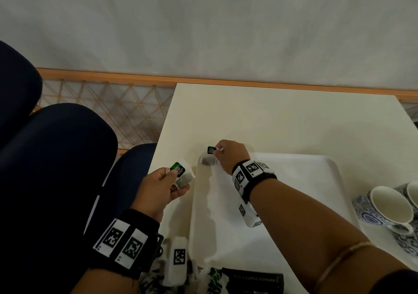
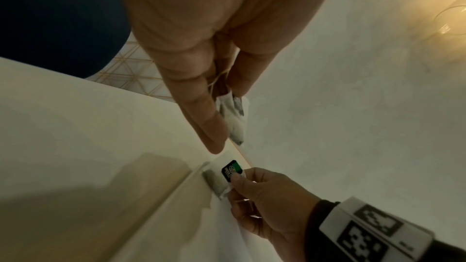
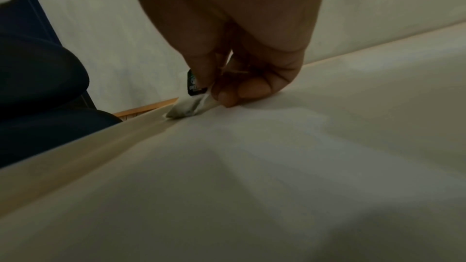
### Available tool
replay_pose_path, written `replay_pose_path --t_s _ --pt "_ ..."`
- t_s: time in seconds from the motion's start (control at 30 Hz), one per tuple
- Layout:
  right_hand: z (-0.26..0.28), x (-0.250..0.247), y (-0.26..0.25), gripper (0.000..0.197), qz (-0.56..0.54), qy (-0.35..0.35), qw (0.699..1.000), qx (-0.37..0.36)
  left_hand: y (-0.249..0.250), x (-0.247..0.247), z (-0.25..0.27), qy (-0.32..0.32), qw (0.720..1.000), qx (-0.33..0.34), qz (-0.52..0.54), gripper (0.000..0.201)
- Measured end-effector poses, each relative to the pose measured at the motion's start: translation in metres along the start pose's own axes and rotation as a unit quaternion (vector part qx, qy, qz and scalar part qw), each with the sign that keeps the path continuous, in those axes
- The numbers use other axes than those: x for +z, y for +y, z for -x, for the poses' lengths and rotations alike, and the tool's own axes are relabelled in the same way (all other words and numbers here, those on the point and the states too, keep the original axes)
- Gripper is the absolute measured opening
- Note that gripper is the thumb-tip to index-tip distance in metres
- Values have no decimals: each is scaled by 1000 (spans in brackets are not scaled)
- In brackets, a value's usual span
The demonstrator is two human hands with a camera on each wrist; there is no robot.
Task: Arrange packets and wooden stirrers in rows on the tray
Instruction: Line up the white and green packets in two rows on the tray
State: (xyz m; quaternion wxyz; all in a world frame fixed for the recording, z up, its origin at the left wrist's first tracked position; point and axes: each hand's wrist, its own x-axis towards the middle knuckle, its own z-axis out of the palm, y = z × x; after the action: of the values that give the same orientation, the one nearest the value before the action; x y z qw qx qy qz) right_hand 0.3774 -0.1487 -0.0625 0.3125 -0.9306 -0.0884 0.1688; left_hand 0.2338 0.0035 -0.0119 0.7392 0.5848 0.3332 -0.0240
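Both hands pinch tea bags; right hand [image 1: 228, 155] at tray [image 1: 316, 167] corner.

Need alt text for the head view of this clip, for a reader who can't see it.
The right hand sets a tea bag at the far left corner of a white tray, while the left hand holds a second tea bag beside the tray. Patterned cups stand at right.

The right hand [image 1: 230, 155] reaches forward, forearm stretched out, fingers pinched together. The left hand [image 1: 161, 187] hovers nearer the body, fingers curled in a pinch.
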Motion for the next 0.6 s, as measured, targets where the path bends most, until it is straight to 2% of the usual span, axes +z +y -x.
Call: replay_pose_path --t_s 0.17,0.27,0.33,0.4,0.47,0.5,0.6 --pt "1 4 0 11 -45 6 999 10 -1 -3 -3 5 1000 -6 -11 19" --pt "8 0 -1 23 -110 37 993 36 -2 -2 -3 3 1000 -5 -27 18" --pt "17 -8 -6 26 -125 32 992 16 -1 0 -3 -2 999 0 -41 19" --pt "29 -15 -12 30 -149 -55 987 -35 0 3 -3 -8 999 7 -50 20" --pt "43 -19 -19 26 -204 -172 962 -51 0 7 -4 -15 997 14 -75 20" --pt "48 -19 -20 22 -213 -204 954 -56 0 10 -5 -17 995 18 -94 20" --pt "54 -15 -16 19 -195 -214 955 -60 0 17 -6 -21 991 21 -133 19"
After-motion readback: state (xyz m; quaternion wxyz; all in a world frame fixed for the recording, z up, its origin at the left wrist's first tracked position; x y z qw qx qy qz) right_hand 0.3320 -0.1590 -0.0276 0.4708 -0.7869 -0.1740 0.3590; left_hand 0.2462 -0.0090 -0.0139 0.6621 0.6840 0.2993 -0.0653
